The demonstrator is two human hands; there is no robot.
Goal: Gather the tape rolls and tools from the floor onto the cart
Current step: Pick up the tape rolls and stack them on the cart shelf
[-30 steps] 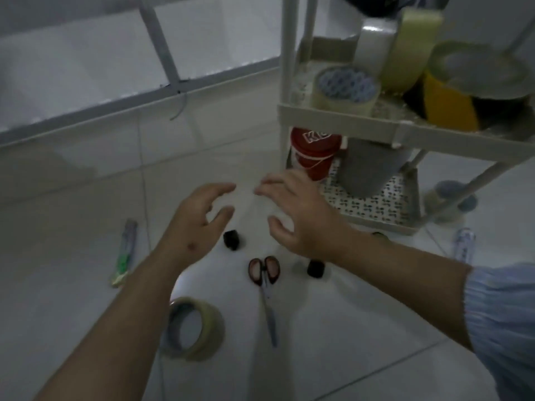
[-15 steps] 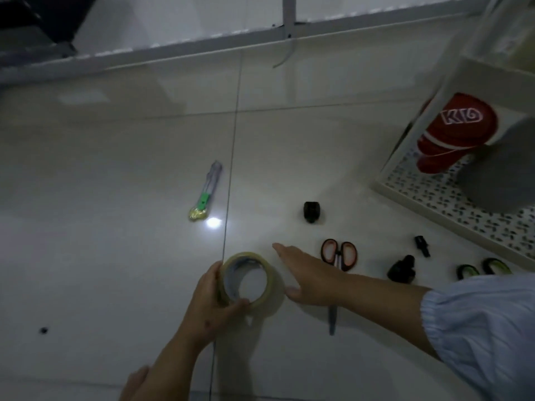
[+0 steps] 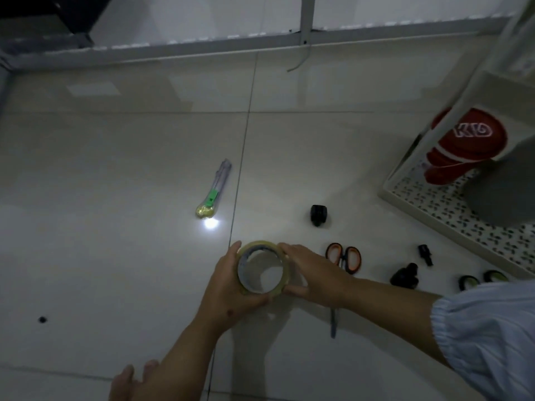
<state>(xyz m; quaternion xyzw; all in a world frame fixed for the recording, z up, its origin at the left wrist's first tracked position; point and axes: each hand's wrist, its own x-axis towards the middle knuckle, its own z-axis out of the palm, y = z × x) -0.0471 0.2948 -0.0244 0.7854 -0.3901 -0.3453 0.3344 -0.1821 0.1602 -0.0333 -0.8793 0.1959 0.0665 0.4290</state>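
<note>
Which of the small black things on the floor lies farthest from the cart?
The black cap above the scissors; the other two black pieces lie right of the scissors, beside the cart.

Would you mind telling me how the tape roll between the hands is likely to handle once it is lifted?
The tape roll is a hollow ring, so it is probably light and stiff. The left hand and right hand curl round its smooth outer face, which may be slippery. Being round, it would likely roll on the glossy floor if set down on edge.
</note>
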